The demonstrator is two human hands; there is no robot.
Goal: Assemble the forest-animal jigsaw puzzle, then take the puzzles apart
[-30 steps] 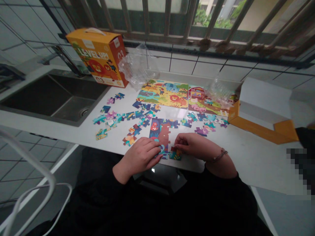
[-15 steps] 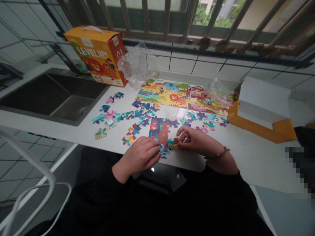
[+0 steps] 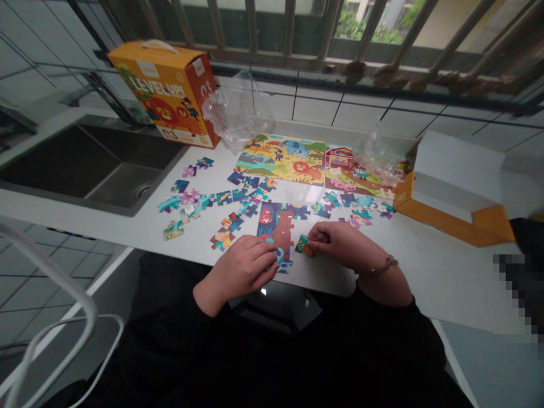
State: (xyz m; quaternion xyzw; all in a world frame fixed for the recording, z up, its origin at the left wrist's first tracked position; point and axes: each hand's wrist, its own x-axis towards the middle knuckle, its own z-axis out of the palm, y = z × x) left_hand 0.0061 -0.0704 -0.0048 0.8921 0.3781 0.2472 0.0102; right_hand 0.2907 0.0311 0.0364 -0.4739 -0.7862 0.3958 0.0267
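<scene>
On the white counter near its front edge lies a partly joined jigsaw puzzle with a brown animal and a red round face on dark blue. My left hand rests flat on its lower left part, fingers stretched, covering some of it. Just right of the puzzle, my right hand pinches a green and yellow puzzle piece between thumb and fingers; a gap separates the piece from the joined part. Loose puzzle pieces are spread to the left, and more loose pieces lie to the right.
Two finished picture puzzles, one with lions and one with a barn, lie behind. An orange box stands beside the sink. Clear plastic packaging leans by the wall. An opened orange-white carton sits at right.
My right hand has drawn the green and yellow piece slightly right, away from the joined puzzle, and turned it. My left hand has stayed in place.
</scene>
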